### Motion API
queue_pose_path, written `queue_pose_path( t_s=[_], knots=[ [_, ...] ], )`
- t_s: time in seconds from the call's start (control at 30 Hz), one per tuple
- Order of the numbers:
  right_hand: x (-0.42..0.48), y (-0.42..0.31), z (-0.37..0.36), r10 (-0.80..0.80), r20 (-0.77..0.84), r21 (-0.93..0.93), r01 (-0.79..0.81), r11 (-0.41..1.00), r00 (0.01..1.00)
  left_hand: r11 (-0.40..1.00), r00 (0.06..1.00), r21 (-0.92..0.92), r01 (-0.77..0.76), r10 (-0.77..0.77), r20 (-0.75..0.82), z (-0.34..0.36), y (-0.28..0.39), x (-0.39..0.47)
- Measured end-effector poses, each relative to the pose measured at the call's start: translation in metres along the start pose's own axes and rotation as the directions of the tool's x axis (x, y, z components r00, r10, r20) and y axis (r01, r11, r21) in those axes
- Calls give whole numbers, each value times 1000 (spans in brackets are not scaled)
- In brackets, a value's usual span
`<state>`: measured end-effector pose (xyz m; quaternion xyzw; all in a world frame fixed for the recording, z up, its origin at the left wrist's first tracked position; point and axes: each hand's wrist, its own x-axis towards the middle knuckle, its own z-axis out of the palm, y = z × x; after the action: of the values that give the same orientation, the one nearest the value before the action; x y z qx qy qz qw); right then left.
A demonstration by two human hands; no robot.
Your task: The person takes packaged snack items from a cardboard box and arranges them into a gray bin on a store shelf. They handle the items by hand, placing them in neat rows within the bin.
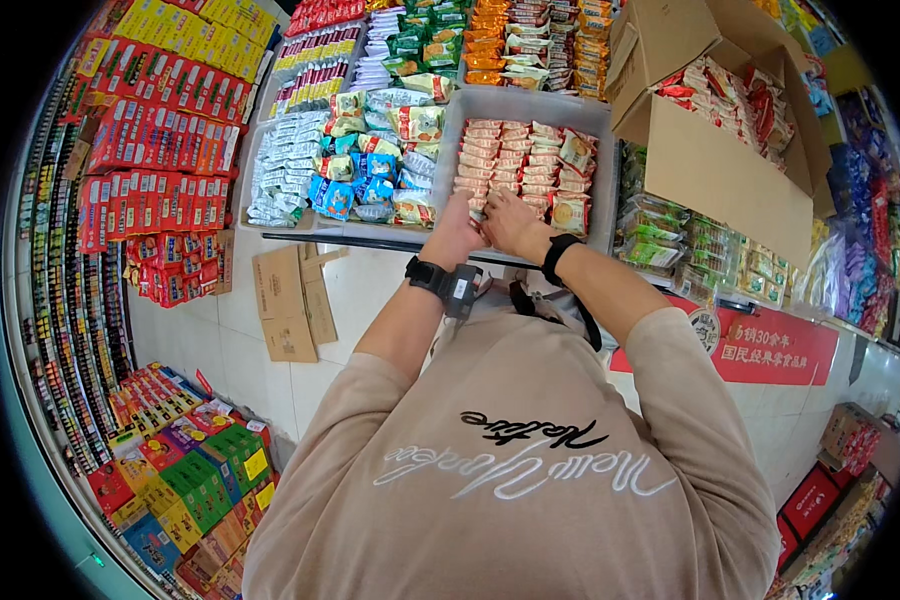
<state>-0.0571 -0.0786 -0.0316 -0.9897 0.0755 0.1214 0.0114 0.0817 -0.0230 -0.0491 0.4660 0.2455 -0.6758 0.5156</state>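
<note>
Both my hands are at the near edge of a clear plastic bin [600, 112] holding rows of red-and-cream snack packets [521, 154]. My left hand [459, 229] reaches over the bin's near left corner, its fingers down by the lowest packets. Beside it, my right hand [511, 221] bends over the front rows with curled fingers. The hands nearly meet, and what lies under their fingertips is hidden, so a grip on a packet cannot be made out. Two packets lie flat on the right side, one [569, 214] close to my right wrist.
An open cardboard box [727, 172] of similar packets stands at the right. Left of the bin lie blue, white and cream packets [375, 176]. Red boxed goods [157, 139] are stacked further left. Flattened cardboard [285, 304] lies on the tiled floor. A red banner [772, 349] hangs below the display.
</note>
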Motion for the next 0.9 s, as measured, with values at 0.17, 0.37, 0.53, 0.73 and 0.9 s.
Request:
queue_pose_path(
  t_s=[0.17,0.37,0.53,0.73,0.9],
  knots=[
    [-18,14,3,73,-201,237,-24,971,977,994,977,19,-104,98,192,10,-3,-7],
    [-26,15,-30,85,178,500,-164,850,980,936,946,169,-309,284,157,9,-11,-16],
    [-20,14,-27,45,79,236,-62,970,996,870,918,297,-394,355,179,9,-10,-21],
    [-29,14,-17,154,-51,504,-108,857,987,687,838,484,-542,398,374,3,-13,-44],
    [-78,38,-12,507,-222,341,-420,841,833,341,733,664,-666,461,499,4,-12,-52]
  ],
)
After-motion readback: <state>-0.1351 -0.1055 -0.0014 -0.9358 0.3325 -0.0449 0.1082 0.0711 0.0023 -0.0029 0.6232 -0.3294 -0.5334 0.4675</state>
